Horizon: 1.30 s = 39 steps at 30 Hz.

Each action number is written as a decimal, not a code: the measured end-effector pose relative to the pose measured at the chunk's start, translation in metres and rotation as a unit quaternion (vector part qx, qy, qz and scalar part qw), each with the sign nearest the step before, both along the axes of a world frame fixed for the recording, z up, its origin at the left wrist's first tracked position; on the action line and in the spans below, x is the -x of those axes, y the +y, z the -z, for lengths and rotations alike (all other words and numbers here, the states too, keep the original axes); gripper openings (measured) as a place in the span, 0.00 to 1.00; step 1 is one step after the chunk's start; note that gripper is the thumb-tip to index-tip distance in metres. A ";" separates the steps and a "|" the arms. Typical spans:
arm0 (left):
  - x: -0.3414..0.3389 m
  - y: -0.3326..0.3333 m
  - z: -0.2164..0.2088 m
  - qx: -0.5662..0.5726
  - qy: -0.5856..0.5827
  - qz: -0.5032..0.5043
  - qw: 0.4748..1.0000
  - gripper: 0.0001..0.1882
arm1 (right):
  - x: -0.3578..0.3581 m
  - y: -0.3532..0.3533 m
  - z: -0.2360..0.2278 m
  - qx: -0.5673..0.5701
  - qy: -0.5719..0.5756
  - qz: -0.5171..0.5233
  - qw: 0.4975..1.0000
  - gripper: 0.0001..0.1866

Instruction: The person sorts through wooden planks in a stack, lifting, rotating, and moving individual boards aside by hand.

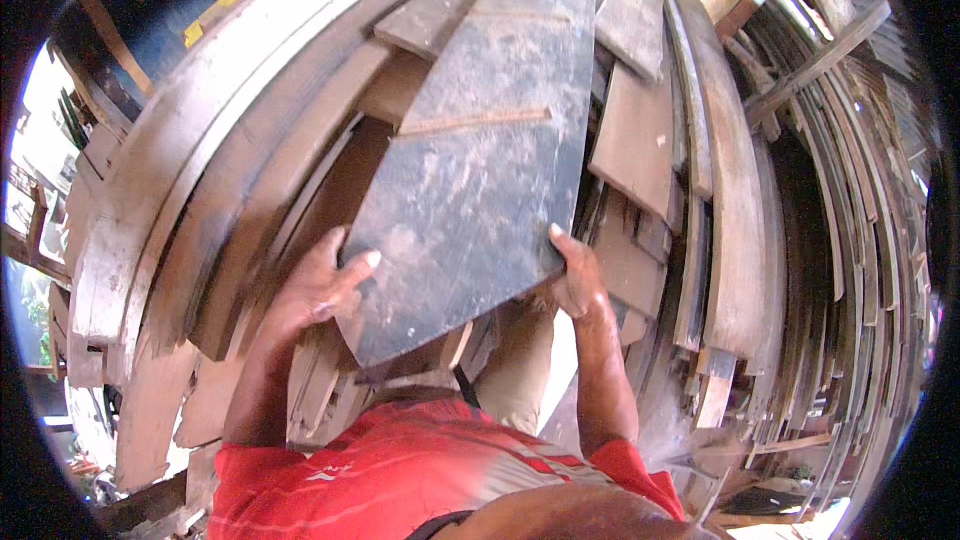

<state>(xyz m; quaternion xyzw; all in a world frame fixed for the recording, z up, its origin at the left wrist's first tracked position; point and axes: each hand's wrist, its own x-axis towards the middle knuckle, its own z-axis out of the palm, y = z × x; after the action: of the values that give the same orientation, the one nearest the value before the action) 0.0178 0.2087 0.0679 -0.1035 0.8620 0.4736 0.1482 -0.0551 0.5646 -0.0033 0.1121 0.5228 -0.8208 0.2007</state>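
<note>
Grip: left hand [318, 288] and right hand [577, 278] clasp the dark board [478, 155] by its 2 near edges.
Board: raised, tilted away over the stacked planks [200, 190].
Slat: thin strip [475, 121] lies across its face.

Both bare arms raised forward from the lower edge, hands apart.

Left hand [318, 285] curled with thumb stretched inward, wrist bent, forearm angled up from the red sleeve; right hand [575, 278] gripping with fingers wrapped, thumb on top, forearm nearly vertical.
</note>
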 end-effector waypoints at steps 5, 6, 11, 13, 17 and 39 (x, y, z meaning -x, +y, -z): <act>0.003 -0.011 0.076 -0.218 0.024 -0.017 0.976 0.37 | 0.035 0.002 0.047 -0.067 0.040 0.016 0.997 0.31; 0.004 -0.012 0.079 -0.217 0.034 -0.016 0.975 0.37 | 0.039 -0.006 0.043 -0.086 0.046 0.024 0.995 0.31; 0.005 -0.010 0.073 -0.064 0.125 0.037 0.989 0.36 | 0.049 -0.009 0.053 -0.034 0.055 0.014 0.998 0.31; 0.009 0.000 0.067 -0.037 0.145 0.038 0.988 0.35 | 0.061 -0.001 0.055 -0.076 0.074 0.059 0.993 0.31; 0.037 -0.016 0.099 -0.044 0.055 0.051 0.996 0.35 | 0.078 0.011 0.029 -0.072 0.097 0.037 0.992 0.31; -0.038 -0.032 0.088 -0.339 0.067 0.043 0.938 0.34 | -0.027 -0.038 0.046 -0.524 0.186 0.121 0.822 0.32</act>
<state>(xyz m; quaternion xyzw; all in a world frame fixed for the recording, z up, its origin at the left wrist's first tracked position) 0.0555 0.1767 -0.0202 0.0219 0.6622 0.7365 0.1366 -0.0278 0.5269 -0.0490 0.1078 0.8839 -0.4461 -0.0900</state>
